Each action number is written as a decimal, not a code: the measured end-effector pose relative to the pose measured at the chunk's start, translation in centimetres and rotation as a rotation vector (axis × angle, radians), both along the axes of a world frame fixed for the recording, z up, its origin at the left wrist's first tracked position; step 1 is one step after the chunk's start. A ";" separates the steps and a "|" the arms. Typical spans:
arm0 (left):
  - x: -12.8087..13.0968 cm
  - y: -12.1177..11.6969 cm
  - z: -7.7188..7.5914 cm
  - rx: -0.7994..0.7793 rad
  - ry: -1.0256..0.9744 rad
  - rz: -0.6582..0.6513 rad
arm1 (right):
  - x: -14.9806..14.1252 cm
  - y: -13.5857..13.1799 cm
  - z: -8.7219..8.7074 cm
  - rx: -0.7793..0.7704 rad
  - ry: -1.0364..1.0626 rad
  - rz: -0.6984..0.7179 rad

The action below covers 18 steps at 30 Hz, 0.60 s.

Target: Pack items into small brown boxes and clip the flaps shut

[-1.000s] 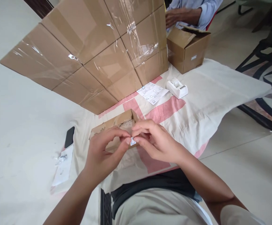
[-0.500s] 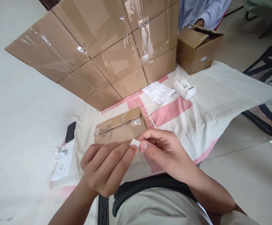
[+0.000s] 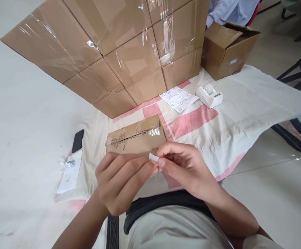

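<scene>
Between my fingertips is a small white sticker [image 3: 153, 157], slightly curled. My left hand [image 3: 124, 180] pinches it from the left, fingers folded. My right hand [image 3: 184, 169] grips its right edge with thumb and forefinger. Both hands are above the near edge of the cloth-covered table, and their fingertips almost meet. Just beyond them lies a cardboard box [image 3: 137, 136] with a dark printed mark and a strip of shiny tape across its seam. My hands hide part of its near side.
Taped cardboard boxes [image 3: 129, 55] form a tall stack behind. A white tape dispenser [image 3: 209, 97] and a sheet of stickers [image 3: 178, 100] lie right of centre. A partly open box [image 3: 228, 52] stands near a person's sleeve [image 3: 223, 12]. At left are a phone [image 3: 78, 141] and paper [image 3: 70, 180].
Both hands have shifted slightly right with the sticker, which now looks more curled. The view has moved a little, and the other person's hand by the open box is no longer visible.
</scene>
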<state>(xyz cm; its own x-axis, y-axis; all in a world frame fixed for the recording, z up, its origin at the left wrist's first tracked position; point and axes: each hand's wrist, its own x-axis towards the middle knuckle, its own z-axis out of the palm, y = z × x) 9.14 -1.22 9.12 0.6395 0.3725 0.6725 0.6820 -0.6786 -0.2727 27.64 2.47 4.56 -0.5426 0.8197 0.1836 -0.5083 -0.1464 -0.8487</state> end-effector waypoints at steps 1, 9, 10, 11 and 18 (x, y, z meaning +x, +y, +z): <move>0.1 0.0 0.0 -0.036 -0.032 0.001 | 0.0 0.0 0.0 -0.005 0.005 0.007; 0.4 -0.1 0.2 -0.163 -0.077 0.028 | -0.1 0.1 -0.2 -0.025 0.032 0.010; 0.4 -0.1 0.2 -0.161 -0.079 0.028 | -0.1 0.1 -0.2 -0.023 0.031 0.007; 0.3 -0.1 0.2 -0.160 -0.081 0.029 | -0.1 0.1 -0.2 -0.020 0.029 0.003; 0.5 0.1 0.2 -0.188 -0.107 0.030 | 0.1 0.0 -0.3 0.025 -0.015 -0.021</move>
